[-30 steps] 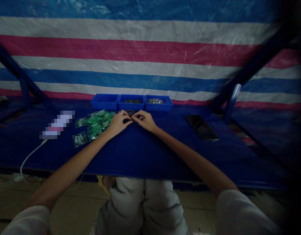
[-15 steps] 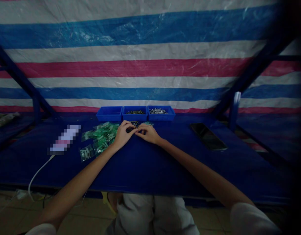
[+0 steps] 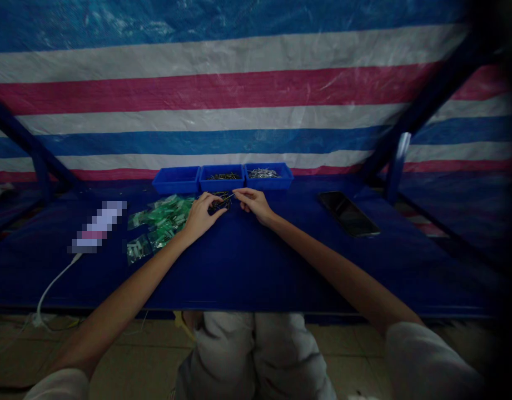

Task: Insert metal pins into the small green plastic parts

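A small pile of dark screws (image 3: 220,204) lies on the blue table, just in front of the bins. My left hand (image 3: 201,215) rests at the pile's left side, thumb and fingers parted around it, with nothing visibly gripped. On the pile's right, my right hand (image 3: 256,204) pinches a thin, light-coloured screw (image 3: 231,195) between thumb and forefinger; its details are too small to make out. Green-printed clear plastic packets (image 3: 168,216) are heaped left of my left hand. One packet with pale pieces (image 3: 138,249) lies nearer the front.
Three blue bins stand in a row at the back: one without visible contents (image 3: 176,180), one with dark screws (image 3: 221,176), one with silvery screws (image 3: 263,173). A black phone (image 3: 348,213) lies right. A blurred-out device (image 3: 98,228) with a white cable (image 3: 51,283) lies left.
My hands, together at the fingertips before, have parted; the left has opened beside the pile, the right now holds a thin screw. The camera view has tilted down slightly.
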The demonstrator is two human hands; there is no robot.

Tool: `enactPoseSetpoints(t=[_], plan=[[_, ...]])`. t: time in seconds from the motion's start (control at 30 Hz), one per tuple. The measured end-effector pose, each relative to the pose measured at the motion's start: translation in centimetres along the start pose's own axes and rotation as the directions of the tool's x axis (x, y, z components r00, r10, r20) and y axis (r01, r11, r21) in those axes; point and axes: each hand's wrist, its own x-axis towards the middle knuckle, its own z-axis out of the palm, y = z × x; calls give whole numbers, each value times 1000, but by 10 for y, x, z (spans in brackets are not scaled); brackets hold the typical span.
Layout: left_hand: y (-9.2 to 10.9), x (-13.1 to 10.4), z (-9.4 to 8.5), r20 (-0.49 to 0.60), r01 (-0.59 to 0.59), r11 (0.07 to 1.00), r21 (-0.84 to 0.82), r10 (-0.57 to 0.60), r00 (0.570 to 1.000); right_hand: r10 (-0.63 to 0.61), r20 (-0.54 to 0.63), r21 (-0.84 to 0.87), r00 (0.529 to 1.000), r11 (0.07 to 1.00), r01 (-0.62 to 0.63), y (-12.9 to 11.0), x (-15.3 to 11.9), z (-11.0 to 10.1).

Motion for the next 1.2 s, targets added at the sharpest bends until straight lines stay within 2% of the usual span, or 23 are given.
enactPoseSetpoints(t=[0.1,0.27,0.4,0.5,0.7,0.9,1.2], plan=[[1,-1,-1,-7,-13,1000,2,13,1000,20,-13,54,1000,998,-19,2,1,-1],[3,-2,1,-1,-36,999,26,36,999,47,33,28,998,998,-47,2,0,0],[8,-3,1,2,-29,998,59,29,1000,47,45,22,998,999,-49,1,1,0],[12,-3,-2,-35,0,998,59,2,999,46,45,31,998,998,-47,0,0,1],[12,-1,-1,-65,15,1000,-15,-16,998,53,161,56,986,996,-63,-6,-3,1],[11,-1,0,-111,43,989,-138,-59,992,37,217,52,976,997,-49,-9,-4,2],[13,-1,0,-96,120,969,-214,-143,985,28,225,64,974,997,-44,-1,-2,0]])
